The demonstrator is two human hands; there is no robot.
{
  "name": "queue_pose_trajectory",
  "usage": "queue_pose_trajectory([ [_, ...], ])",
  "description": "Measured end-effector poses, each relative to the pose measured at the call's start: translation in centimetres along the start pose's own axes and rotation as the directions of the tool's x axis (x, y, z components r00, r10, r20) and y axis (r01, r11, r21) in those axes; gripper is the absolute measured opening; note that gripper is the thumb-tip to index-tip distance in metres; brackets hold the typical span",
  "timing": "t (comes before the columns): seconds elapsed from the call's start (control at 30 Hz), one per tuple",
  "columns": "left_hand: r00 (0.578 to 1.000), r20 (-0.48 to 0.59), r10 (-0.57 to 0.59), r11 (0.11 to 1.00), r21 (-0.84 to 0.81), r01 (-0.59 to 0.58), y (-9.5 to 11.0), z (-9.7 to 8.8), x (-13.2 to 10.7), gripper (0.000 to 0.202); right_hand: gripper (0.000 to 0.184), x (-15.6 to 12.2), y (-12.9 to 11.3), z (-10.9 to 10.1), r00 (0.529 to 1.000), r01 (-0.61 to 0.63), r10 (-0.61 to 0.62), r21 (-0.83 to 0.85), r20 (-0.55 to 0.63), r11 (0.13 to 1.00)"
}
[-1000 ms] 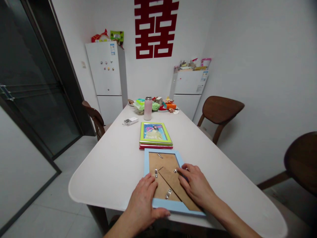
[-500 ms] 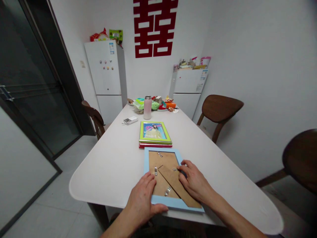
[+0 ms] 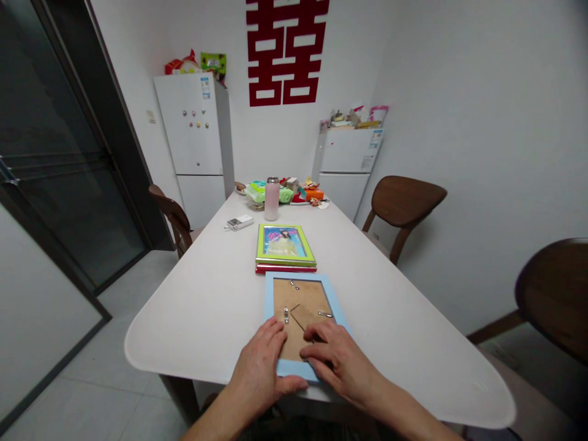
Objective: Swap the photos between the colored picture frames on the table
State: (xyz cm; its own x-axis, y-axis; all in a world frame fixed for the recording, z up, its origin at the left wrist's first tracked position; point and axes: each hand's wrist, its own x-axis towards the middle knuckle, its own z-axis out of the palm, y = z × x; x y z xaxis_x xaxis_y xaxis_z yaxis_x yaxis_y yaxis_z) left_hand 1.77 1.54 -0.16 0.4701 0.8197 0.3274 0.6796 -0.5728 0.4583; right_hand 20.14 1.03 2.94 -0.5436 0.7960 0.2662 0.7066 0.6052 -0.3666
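Observation:
A light blue picture frame lies face down at the table's near edge, its brown backboard and stand facing up. Metal turn clips sit around the board, such as the left clip and the right clip, which points outward over the frame's side. My left hand grips the frame's lower left, fingers on its side and thumb along the bottom edge. The bent fingers of my right hand press together at the lower clip, which they mostly cover.
Just beyond lie a green photo frame and a red frame under it. Farther back are a small white device, a pink bottle and piled packets. Wooden chairs flank the white table.
My right hand has moved from the right clip down and left to the lower clip. The right clip now shows fully, turned outward. My left hand stays on the frame.

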Motion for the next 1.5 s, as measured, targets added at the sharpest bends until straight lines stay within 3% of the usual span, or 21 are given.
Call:
queue_pose_trajectory([
  [0.3,1.000,-0.013,0.003,1.000,-0.011,-0.003,-0.2,0.1,0.0,0.071,0.025,-0.5,0.0,-0.7,0.998,0.038,-0.040,0.039,0.055,0.999],
  [0.5,0.998,-0.057,-0.004,0.999,-0.047,0.001,0.0,0.2,-0.2,0.062,0.025,3.4,0.8,0.7,0.994,-0.094,0.093,-0.012,-0.061,0.995],
  [0.6,0.997,-0.070,-0.014,0.995,-0.095,0.008,0.2,-0.1,-0.3,0.054,0.022,5.3,0.8,1.6,0.992,-0.120,0.116,-0.095,-0.046,0.988],
  [0.83,0.998,-0.063,-0.003,0.986,-0.164,-0.007,0.3,-0.4,-0.3,0.056,0.023,5.9,-0.2,3.2,1.000,-0.017,0.016,-0.031,-0.026,0.999],
  [1.0,0.997,-0.072,-0.020,0.987,-0.161,0.009,0.2,-0.2,-0.3,0.054,0.021,5.7,0.3,3.1,0.998,-0.016,0.019,0.041,-0.054,0.999],
  [1.1,0.997,-0.069,-0.039,0.989,-0.143,0.029,0.3,-0.2,-0.2,0.049,0.020,6.7,1.9,2.5,0.981,-0.169,0.167,-0.012,-0.098,0.986],
  [1.2,0.998,-0.054,-0.044,0.991,-0.128,0.036,0.3,-0.1,-0.2,0.045,0.020,8.5,4.3,1.9,0.929,-0.351,0.336,-0.085,-0.157,0.932],
  [1.33,0.998,-0.036,-0.054,0.992,-0.117,0.050,0.3,-0.1,-0.1,0.045,0.021,10.5,6.6,2.0,0.878,-0.466,0.441,-0.114,-0.187,0.878],
  [1.5,0.997,-0.027,-0.069,0.991,-0.115,0.066,0.3,0.1,-0.1,0.046,0.015,11.4,7.3,3.0,0.813,-0.574,0.544,-0.128,-0.208,0.809],
])
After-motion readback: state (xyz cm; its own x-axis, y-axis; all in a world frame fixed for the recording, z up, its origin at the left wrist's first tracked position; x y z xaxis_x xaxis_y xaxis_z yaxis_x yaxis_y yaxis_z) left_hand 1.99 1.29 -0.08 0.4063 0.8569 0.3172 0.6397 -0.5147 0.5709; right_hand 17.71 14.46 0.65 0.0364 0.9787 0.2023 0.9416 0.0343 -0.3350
